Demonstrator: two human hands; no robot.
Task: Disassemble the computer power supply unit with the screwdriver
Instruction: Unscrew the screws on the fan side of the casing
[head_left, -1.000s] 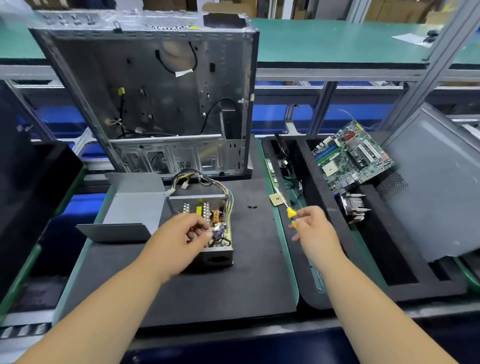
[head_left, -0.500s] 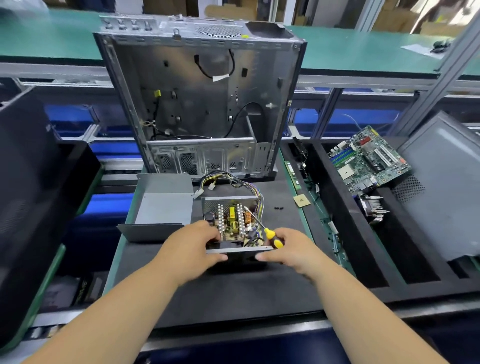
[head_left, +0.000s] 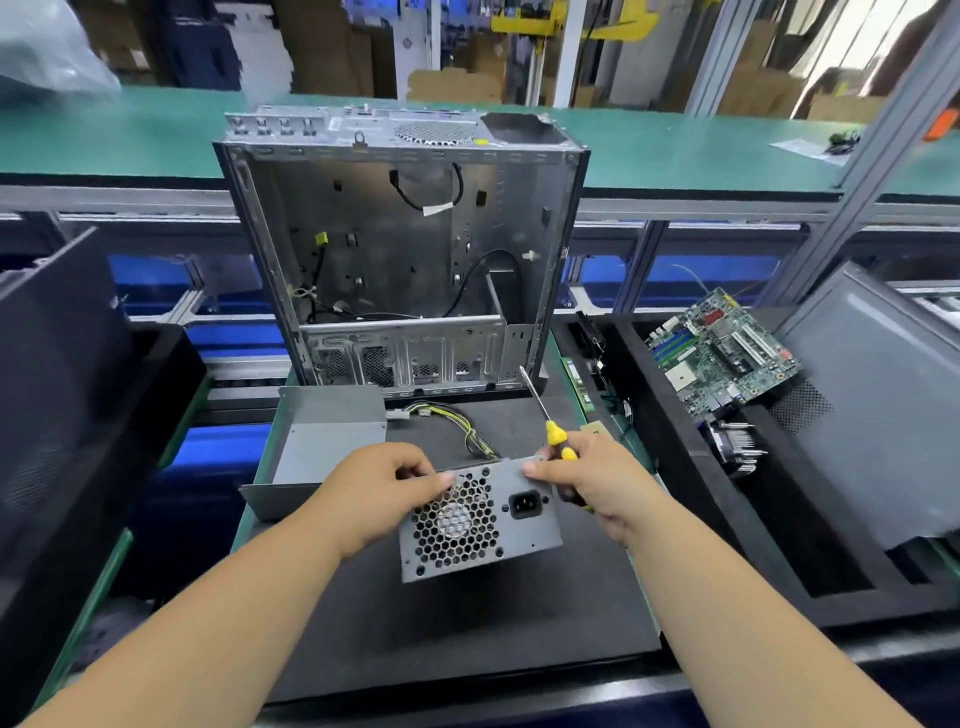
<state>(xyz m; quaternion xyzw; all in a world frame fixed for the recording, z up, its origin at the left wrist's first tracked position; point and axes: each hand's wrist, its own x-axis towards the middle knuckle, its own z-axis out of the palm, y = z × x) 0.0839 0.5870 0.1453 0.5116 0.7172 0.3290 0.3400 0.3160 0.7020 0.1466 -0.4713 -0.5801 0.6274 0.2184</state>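
The grey metal power supply unit (head_left: 480, 525), flat with its circuit board showing 0.5 s ago, has been tipped upright on the black desk mat (head_left: 467, 623); its perforated fan face is now presented. It is gripped at its top edge by the left hand (head_left: 379, 491) and the right hand (head_left: 597, 480), whose fingers also clasp the yellow-handled screwdriver (head_left: 550, 426). Rear-face screws are probably next.

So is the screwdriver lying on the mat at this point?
No, the right hand holds the screwdriver by its yellow handle while also gripping the power supply unit, with the shaft pointing up.
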